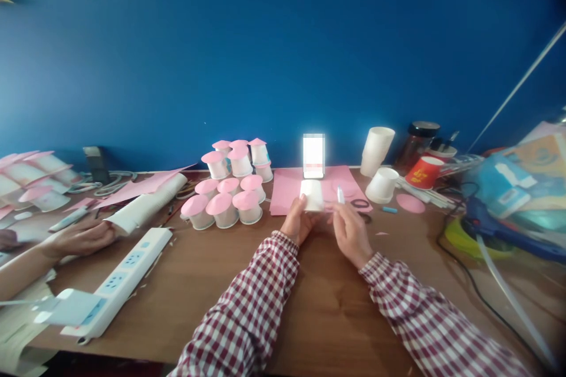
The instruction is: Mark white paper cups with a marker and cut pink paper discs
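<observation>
bare table (318, 306) before the sleeves, pink-topped cups (223, 209) crowd left, white cups (381, 184) right

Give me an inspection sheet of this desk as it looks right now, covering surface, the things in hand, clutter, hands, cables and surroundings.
Surface: brown wooden table, pink paper sheet at the back.
Things in hand: white paper cup in the left hand; pen in the right hand.
Clutter: pink-topped cups, stacked white cups, red cup, dark jar, pink disc, blue glue gun.
Hands: both shut on their things; another person's hand rests at the left.
Cables: white power strip; black cable at the right.
Surroundings: blue wall; phone propped upright.
</observation>
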The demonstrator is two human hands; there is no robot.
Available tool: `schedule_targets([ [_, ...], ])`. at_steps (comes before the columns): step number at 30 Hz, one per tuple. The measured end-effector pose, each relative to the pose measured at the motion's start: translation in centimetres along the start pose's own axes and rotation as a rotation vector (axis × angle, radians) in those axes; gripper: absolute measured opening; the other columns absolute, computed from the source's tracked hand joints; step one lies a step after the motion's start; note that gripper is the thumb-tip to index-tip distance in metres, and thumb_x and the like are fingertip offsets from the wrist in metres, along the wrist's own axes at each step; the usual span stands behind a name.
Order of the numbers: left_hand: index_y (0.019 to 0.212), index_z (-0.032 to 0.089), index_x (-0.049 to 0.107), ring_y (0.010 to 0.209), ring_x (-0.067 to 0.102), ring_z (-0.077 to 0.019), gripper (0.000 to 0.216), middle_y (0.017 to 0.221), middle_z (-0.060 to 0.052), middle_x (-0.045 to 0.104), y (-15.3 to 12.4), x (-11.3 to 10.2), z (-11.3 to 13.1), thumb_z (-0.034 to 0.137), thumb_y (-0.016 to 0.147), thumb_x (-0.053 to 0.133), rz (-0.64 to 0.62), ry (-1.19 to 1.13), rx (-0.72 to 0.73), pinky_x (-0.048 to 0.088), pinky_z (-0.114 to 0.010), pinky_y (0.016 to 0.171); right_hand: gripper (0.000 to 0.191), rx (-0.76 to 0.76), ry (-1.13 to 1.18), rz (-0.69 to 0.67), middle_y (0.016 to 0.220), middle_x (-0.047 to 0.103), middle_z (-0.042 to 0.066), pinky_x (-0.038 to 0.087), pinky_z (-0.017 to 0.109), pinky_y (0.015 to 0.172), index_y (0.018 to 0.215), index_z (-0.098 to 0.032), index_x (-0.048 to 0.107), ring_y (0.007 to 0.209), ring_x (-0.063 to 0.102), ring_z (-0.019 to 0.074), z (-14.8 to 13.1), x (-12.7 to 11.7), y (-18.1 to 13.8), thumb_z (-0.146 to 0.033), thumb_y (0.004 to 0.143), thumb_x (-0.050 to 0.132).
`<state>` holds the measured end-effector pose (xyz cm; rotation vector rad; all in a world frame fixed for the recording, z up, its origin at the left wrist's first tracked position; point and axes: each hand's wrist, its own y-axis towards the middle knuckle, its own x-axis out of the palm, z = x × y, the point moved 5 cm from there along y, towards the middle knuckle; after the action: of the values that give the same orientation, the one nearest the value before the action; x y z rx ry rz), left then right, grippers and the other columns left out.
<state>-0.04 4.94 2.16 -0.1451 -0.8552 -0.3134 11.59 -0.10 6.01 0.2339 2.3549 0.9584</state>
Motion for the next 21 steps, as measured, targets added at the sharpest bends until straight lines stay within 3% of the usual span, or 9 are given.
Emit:
schedule_targets([
  [4,0.107,0.014,0.057,0.094,0.062,-0.0219,0.035,0.100,-0.011,0.066,0.3,0.3,0.0,0.040,0.084,0.052,-0.056,0.029,0.008,0.047,-0.040,0.089,0.026,0.025,0.019,0.005,0.104,0.060,0.010,0.046,0.037,0.085,0.112,-0.019,0.051,0.094,0.057,0.0213,0.1,-0.3,0.0,-0.027,0.090,0.039],
  [6,0.109,0.014,0.056,0.098,0.061,-0.0231,0.037,0.103,-0.011,0.065,0.4,0.3,0.0,0.040,0.084,0.050,-0.067,0.033,0.006,0.046,-0.041,0.091,0.039,0.027,0.082,-0.021,0.112,0.057,0.012,0.045,0.039,0.088,0.122,-0.018,0.042,0.101,0.056,0.0231,0.1,-0.3,0.0,-0.037,0.088,0.044],
  [10,0.109,0.011,0.057,0.100,0.060,-0.0246,0.042,0.105,-0.013,0.065,0.3,0.1,-0.1,0.043,0.084,0.050,-0.053,0.039,-0.030,0.043,-0.042,0.095,0.070,0.004,0.184,-0.065,0.119,0.053,0.015,0.050,0.038,0.081,0.128,-0.017,0.033,0.093,0.060,0.0228,-0.2,-0.1,-0.1,-0.050,0.073,0.062],
  [12,0.108,0.010,0.058,0.099,0.061,-0.0252,0.043,0.103,-0.014,0.065,0.3,0.0,-0.2,0.044,0.083,0.049,-0.035,0.042,-0.053,0.042,-0.042,0.096,0.060,-0.017,0.109,-0.024,0.114,0.057,0.012,0.050,0.037,0.082,0.122,-0.019,0.041,0.091,0.060,0.0212,-0.5,-0.2,0.0,-0.042,0.073,0.066],
  [16,0.108,0.011,0.058,0.097,0.061,-0.0242,0.039,0.103,-0.013,0.065,0.2,-0.1,-0.3,0.041,0.085,0.047,0.018,0.049,-0.046,0.044,-0.042,0.093,0.020,-0.080,0.008,0.050,0.100,0.064,0.007,0.048,0.035,0.085,0.107,-0.021,0.055,0.093,0.061,0.0190,-1.3,-0.6,0.2,-0.024,0.087,0.050],
  [21,0.109,0.012,0.057,0.100,0.060,-0.0250,0.044,0.108,-0.014,0.063,0.2,0.2,-0.3,0.047,0.085,0.046,0.010,0.097,-0.017,0.046,-0.042,0.090,0.025,0.008,0.078,0.080,0.088,0.067,0.008,0.052,0.035,0.074,0.101,-0.019,0.060,0.078,0.063,0.0190,-0.4,-1.3,-0.1,-0.033,0.091,0.042],
])
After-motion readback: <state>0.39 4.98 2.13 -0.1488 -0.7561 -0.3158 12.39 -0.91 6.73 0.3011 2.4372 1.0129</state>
